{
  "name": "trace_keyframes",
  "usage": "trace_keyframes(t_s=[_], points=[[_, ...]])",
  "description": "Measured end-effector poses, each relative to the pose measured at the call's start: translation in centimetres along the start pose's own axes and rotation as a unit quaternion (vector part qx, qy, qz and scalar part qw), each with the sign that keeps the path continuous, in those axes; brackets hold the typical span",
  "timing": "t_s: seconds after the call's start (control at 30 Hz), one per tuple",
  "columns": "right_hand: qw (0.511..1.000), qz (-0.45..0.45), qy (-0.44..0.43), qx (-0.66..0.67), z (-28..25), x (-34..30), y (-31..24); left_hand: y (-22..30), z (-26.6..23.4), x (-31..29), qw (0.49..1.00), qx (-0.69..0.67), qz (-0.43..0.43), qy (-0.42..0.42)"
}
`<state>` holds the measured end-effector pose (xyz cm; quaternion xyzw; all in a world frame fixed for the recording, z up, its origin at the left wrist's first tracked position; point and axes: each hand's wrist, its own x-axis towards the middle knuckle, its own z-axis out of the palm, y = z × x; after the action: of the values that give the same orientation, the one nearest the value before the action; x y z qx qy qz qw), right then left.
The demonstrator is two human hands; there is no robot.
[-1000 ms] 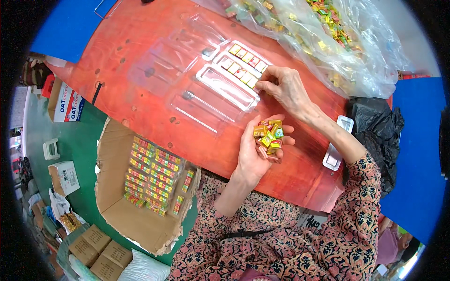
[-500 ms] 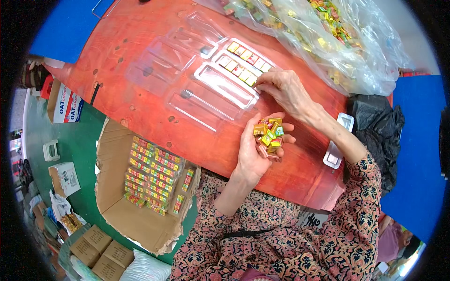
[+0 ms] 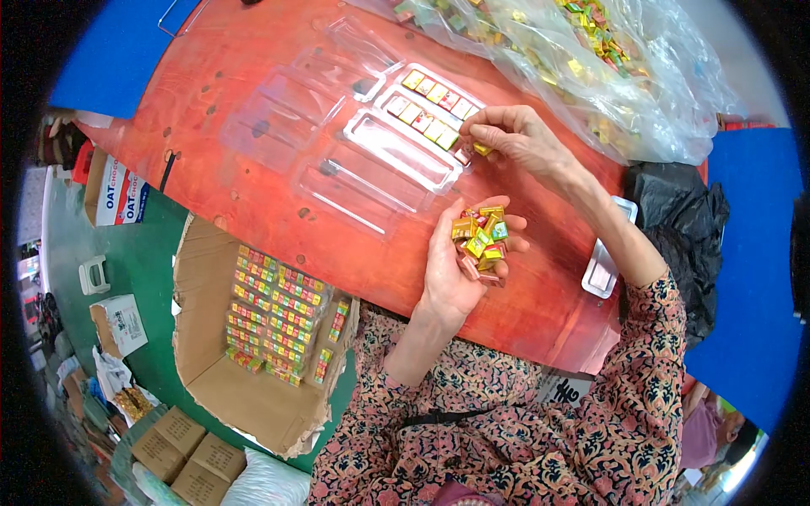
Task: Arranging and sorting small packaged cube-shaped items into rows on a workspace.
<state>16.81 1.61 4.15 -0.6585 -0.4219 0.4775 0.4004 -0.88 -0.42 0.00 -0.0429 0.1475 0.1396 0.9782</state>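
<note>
My left hand is turned palm up, its fingers curled around a small pile of wrapped candies in yellow, gold, green and pink. Above and to its right, my right hand pinches with thumb and forefinger at the near right end of a clear plastic tray. A yellow wrapped candy shows under those fingers. Two compartments of the tray hold rows of small upright candies; the compartment nearer my left hand has bare plastic. My right fingertips partly cover the ends of both rows.
More clear trays lie to the left on the red table. A large plastic bag of candies fills the far right, beside a black bag. A white tray rests by my right forearm. Below the table edge stands a carton with packed candies.
My right hand has lifted slightly away from the tray's end, and a yellow candy now shows beneath its fingers. My left hand stays cupped around its pile.
</note>
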Motion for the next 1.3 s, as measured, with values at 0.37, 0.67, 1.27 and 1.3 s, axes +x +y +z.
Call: trace_keyframes(t_s=[0.37, 0.67, 1.27, 1.3], points=[[0.989, 0.065, -0.069, 0.115, -1.6, -2.6, -1.8, 0.4, -0.1, 0.1, 0.997, -0.065, -0.031, -0.039], [0.985, 0.027, -0.156, -0.072, -0.9, -6.7, -3.7, 1.0, -0.3, -0.5, 0.994, -0.099, 0.0, 0.048], [0.922, -0.111, -0.065, -0.366, 3.3, -9.7, -4.2, 0.7, 0.2, -0.1, 0.986, -0.147, 0.051, 0.055], [0.921, -0.114, -0.065, -0.367, 3.2, -9.7, -3.9, 0.5, 0.3, 0.0, 0.987, -0.145, 0.052, 0.053]])
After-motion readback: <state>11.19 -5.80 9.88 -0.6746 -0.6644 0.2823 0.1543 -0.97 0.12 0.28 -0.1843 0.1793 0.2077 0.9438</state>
